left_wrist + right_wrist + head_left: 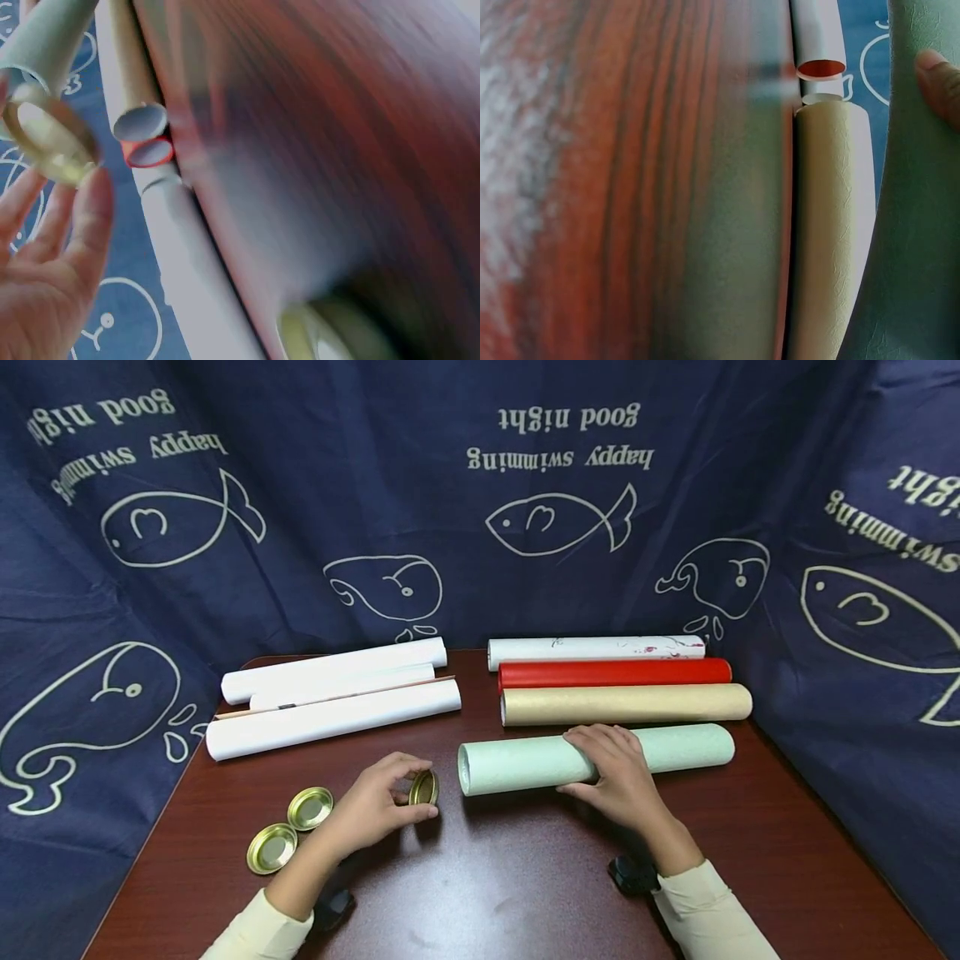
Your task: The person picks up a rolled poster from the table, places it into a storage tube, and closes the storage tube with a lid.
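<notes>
My left hand point(378, 802) pinches a round gold metal cap point(423, 788) on edge between thumb and fingers, just left of the open end of a pale green cardboard tube point(517, 765). In the left wrist view the cap point(52, 139) overlaps the mouth of the green tube point(45, 45). Around the middle of that tube, my right hand point(618, 777) holds on with its fingers over the top and its thumb on the near side. Two more gold caps point(311, 808) point(272, 848) lie on the table beside my left forearm.
Behind the green tube lie a gold tube point(630, 703), a red tube point(615, 673) and a white patterned tube point(592, 649). Several white rolls point(333, 720) lie at the back left. A dark blue printed curtain point(450, 510) surrounds the brown table point(480, 893).
</notes>
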The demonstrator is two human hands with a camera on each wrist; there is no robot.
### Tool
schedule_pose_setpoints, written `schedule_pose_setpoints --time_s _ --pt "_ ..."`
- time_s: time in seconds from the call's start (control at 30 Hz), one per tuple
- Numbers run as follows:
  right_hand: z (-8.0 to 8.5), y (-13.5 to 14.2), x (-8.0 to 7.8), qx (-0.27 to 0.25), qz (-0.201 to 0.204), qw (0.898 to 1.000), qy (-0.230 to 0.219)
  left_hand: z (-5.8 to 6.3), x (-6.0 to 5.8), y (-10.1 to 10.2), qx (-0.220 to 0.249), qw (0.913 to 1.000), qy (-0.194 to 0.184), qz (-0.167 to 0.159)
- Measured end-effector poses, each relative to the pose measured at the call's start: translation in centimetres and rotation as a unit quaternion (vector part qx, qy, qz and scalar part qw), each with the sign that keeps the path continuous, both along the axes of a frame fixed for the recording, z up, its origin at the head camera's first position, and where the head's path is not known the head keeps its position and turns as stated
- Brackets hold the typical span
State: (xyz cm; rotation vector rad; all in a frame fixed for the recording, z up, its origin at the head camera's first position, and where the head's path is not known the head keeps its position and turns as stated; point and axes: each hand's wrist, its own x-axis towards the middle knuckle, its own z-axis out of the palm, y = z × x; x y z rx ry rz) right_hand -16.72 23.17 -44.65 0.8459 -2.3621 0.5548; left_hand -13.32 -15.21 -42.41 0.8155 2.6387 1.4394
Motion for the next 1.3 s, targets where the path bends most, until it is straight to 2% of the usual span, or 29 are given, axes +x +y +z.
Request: schedule_pose_setpoints --time_s 0.13,0.3,0.7,0.97,1.1,1.3 --pt "-0.1 -0.1 0.2 0.001 0.002 1.0 0.0 0.2 -0.1 1.4 0.096 0.995 -0.016 0.022" --pt "-0.1 -0.3 0.4 -0.001 0.006 1.0 0.0 0.1 -0.3 2.9 0.157 0.9873 -0.018 0.02" --pt "0.0 -0.3 0.7 0.009 0.003 1.0 0.007 0.1 -0.2 4.5 0.187 0.9821 -0.017 0.001" --pt "0.1 -0.2 0.8 0.006 0.01 1.0 0.009 -0.1 0.0 4.1 0.222 0.9735 -0.03 -0.045" --pt "0.6 -0.4 0.7 -0.008 0.017 1.0 0.008 0.3 0.2 4.4 0.231 0.9719 -0.019 -0.041" --pt "0.8 -0.2 0.8 -0.015 0.033 0.999 -0.013 0.4 0.5 5.1 0.217 0.976 -0.012 -0.019"
